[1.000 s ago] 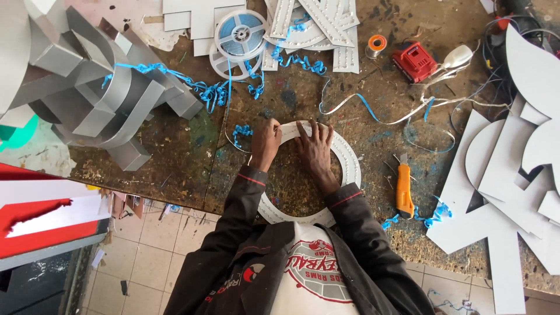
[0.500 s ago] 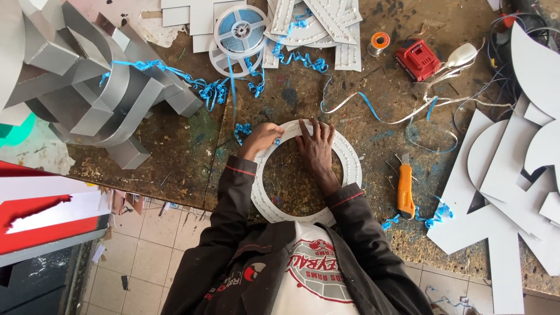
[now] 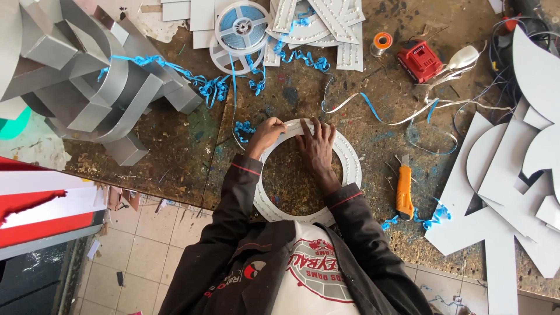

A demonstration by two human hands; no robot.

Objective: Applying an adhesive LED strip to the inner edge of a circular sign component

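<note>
The flat white ring-shaped panel (image 3: 350, 169) is lying on the scarred brown wooden bench (image 3: 175, 157) just in front of the person; a row of small dots is showing along its near-left arc, so that stretch seems done, while the far arc is in hand; the right hand (image 3: 316, 147) is pressing flat, fingers spread, on the ring's far rim; the left hand (image 3: 265, 135) is pinching something thin at the rim's far-left; right of the ring an orange utility knife (image 3: 403, 191) is lying untouched; beyond the ring a reel of blue-backed strip (image 3: 242, 26) is waiting.
</note>
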